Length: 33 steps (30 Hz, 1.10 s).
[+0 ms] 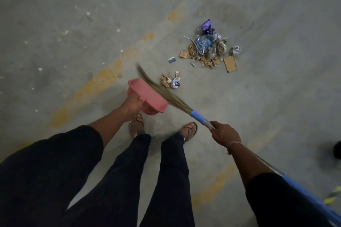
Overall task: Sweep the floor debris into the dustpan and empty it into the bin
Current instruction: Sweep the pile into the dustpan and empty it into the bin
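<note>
1. Concrete floor (258, 5): grey, stained, with flecks of white. Worn yellow painted stripes (103, 83) cross it diagonally.
2. Person, seen from above: dark trousers (166, 180), dark sleeves, sandals (190, 131) on both feet, standing just behind the dustpan.
3. Broom (166, 94): long handle with a blue collar next to the bristles. The straw bristles reach up and to the left, passing over the dustpan's right edge; their tips are blurred.
4. Main debris pile (208, 48): crumpled blue and purple plastic, torn cardboard pieces and dry scraps, lying on the floor well ahead of the dustpan.
5. Dustpan (147, 96): pink plastic, held low in front of the left foot, with its open side facing the debris.
6. Small debris cluster (171, 80): crumpled paper and brown scraps, just beside the bristles and near the dustpan's right edge.
7. Right hand (224, 133): fingers wrapped round the broom handle below the blue collar; a thin band sits on the wrist.
8. Left hand (133, 103): curled round the dustpan's near rim, gripping it.
9. Small blue card (172, 60): lies alone between the two debris groups.
</note>
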Each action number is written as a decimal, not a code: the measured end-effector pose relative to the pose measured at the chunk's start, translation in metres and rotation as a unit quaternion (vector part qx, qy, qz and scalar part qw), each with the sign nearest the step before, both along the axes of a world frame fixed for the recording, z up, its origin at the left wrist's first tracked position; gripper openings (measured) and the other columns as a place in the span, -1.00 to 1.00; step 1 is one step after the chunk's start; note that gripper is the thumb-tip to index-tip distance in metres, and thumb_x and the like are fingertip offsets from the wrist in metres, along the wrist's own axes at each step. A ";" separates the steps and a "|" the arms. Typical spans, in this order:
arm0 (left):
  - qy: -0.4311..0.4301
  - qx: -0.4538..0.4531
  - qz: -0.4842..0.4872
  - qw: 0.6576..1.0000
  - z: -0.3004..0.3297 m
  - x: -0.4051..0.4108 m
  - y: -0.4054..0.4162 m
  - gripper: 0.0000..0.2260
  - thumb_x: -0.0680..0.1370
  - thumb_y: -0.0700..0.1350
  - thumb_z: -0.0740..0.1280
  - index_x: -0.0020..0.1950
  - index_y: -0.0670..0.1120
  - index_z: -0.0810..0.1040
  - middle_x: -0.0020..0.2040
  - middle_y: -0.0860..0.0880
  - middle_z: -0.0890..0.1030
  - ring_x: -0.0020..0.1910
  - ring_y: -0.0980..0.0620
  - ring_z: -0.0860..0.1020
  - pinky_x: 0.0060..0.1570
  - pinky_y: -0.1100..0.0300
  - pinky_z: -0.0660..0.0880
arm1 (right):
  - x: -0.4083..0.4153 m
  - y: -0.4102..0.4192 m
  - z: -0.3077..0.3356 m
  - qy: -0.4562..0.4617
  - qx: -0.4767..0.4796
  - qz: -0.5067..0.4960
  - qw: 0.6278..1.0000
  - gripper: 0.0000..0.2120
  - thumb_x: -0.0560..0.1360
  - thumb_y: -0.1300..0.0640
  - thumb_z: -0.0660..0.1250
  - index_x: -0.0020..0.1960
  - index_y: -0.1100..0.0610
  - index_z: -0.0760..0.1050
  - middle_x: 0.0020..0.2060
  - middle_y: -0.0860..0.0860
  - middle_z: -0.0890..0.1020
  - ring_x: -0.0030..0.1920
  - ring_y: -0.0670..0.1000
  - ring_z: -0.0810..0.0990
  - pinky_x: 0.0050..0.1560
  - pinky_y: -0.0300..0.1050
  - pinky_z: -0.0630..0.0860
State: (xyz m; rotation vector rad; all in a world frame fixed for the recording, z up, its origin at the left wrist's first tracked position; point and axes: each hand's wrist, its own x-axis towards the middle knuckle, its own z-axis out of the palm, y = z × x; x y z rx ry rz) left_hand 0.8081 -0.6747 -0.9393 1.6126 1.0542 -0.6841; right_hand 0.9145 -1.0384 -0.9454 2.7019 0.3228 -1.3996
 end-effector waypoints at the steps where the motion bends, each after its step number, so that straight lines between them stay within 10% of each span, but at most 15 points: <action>1: 0.002 -0.001 0.002 1.000 -0.004 0.001 -0.006 -0.86 0.68 -0.15 0.19 0.04 -0.21 0.47 -0.18 -0.08 0.46 -0.27 0.02 0.39 -0.38 0.19 0.26 | 0.002 -0.007 -0.005 -0.001 -0.017 0.000 1.000 -0.67 0.59 -0.07 0.20 0.34 -0.15 0.47 0.11 0.11 0.66 0.07 0.22 0.63 -0.01 -0.01 0.55; 13: -0.001 -0.016 0.020 1.000 -0.031 0.030 -0.047 -0.69 0.66 0.00 0.24 0.19 -0.22 0.57 -0.07 -0.14 0.56 -0.31 0.04 0.43 -0.27 0.16 0.35 | 0.050 -0.025 -0.033 -0.040 0.050 -0.257 0.964 -0.74 0.51 -0.10 0.14 0.03 -0.02 0.53 -0.18 0.11 0.63 -0.19 0.22 0.62 -0.15 0.08 0.63; 19: -0.014 -0.011 -0.001 1.000 -0.018 0.070 -0.068 -0.80 0.68 -0.08 0.22 0.09 -0.19 0.53 -0.21 -0.12 0.49 -0.40 0.04 0.37 -0.46 0.25 0.24 | 0.059 -0.034 0.004 0.040 0.154 -0.471 0.868 -0.76 0.56 -0.02 0.22 -0.06 0.14 0.54 -0.39 0.13 0.41 -0.56 0.01 0.31 -0.48 -0.25 0.21; 33: -0.038 -0.005 -0.005 0.999 0.002 0.163 -0.087 -0.87 0.67 -0.15 0.21 -0.06 -0.11 0.46 -0.24 -0.17 0.44 -0.60 0.12 0.28 -0.63 0.39 0.12 | 0.069 -0.090 0.039 0.026 0.237 -0.458 0.856 -0.76 0.56 -0.12 0.28 0.19 -0.16 0.59 -0.44 0.05 0.47 -0.46 0.04 0.37 -0.51 -0.18 0.28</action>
